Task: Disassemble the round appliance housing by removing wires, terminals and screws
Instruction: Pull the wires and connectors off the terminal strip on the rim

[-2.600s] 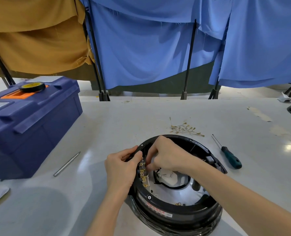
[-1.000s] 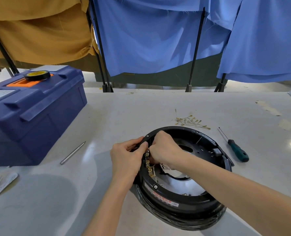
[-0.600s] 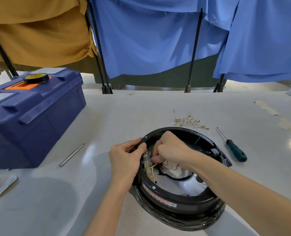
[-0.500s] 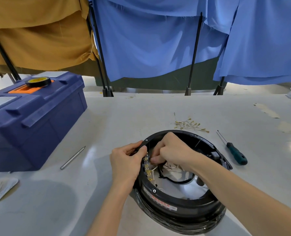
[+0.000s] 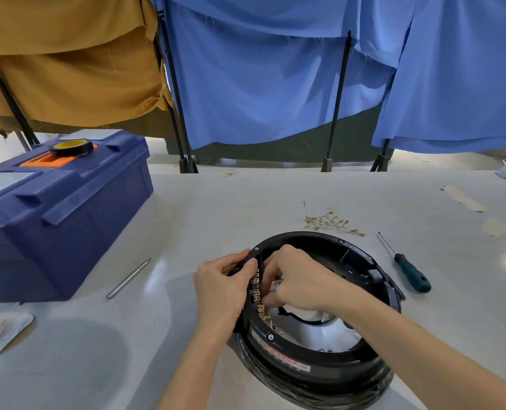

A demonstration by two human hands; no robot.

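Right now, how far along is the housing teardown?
Done: loose wires with gold terminals lie piled on the table behind the housing. In hand: left hand grips the rim while right hand works inside at the row of gold terminals; whether it pinches one is hidden. Left: that row looks mostly seated, rim screws are in, and the screwdriver lies untouched.

On the table (image 5: pixel 216 208), toolbox (image 5: pixel 62 220) left of housing (image 5: pixel 349 359), screwdriver (image 5: pixel 411 276) right, loose terminals (image 5: pixel 330 221) behind.
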